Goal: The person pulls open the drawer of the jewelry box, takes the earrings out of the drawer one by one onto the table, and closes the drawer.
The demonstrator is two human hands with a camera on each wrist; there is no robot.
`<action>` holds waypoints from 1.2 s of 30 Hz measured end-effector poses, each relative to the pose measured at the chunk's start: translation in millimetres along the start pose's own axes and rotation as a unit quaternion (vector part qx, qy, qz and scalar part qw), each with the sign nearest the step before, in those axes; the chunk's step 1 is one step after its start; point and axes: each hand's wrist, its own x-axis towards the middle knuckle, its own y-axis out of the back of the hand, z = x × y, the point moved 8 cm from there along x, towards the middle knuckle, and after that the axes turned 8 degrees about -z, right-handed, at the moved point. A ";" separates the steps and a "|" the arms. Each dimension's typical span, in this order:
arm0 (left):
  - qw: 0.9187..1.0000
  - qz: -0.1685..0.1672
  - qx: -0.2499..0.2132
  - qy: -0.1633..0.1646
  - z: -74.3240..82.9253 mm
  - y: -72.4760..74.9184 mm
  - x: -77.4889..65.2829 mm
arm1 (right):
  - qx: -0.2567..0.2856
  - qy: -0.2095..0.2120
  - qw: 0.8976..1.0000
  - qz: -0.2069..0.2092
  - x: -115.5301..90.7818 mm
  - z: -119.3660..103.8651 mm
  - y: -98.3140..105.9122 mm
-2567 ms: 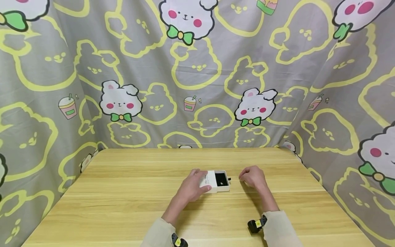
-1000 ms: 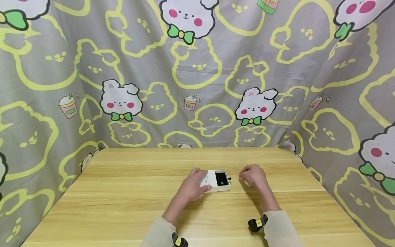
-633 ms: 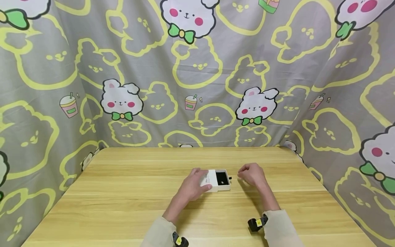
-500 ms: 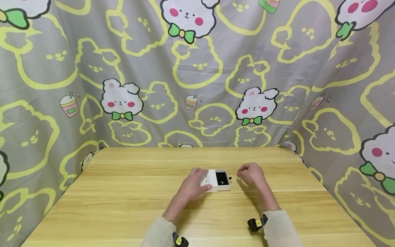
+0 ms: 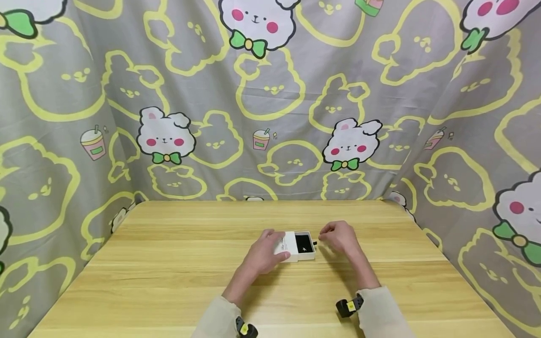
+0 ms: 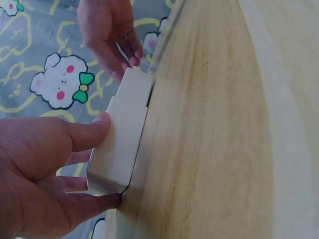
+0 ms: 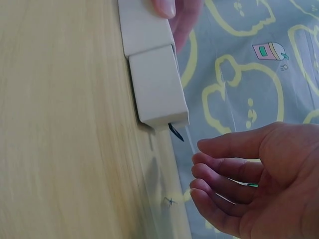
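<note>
My left hand (image 5: 263,253) grips the sleeve of a white jewelry box (image 6: 122,134), thumb on the near side and fingers round the back. Its drawer (image 5: 313,256) is slid partly out to the right, showing a black pad (image 5: 302,240) with a small silver star (image 5: 304,249) on it. A short black pull tab (image 7: 176,132) sticks out from the drawer's end. Just right of this tab my right hand (image 5: 339,237) has its thumb and index fingertips pinched close together. A tiny star-shaped jewelry piece (image 7: 170,201) hangs below these fingers in the right wrist view.
The box rests on a wooden table (image 5: 190,281). A patterned curtain (image 5: 270,94) encloses the back and both sides. Black wrist cameras are strapped to the left cuff (image 5: 215,319) and the right cuff (image 5: 384,312).
My right hand has moved left, bringing its fingertips close to the drawer's tab. My left hand and the box have stayed in place, with the drawer out as before.
</note>
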 end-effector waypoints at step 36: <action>1.000 0.008 -0.002 -0.007 2.1 2.3 0.1 | 0.000 0.039 0.999 -0.004 -7.3 -36.9 -5.3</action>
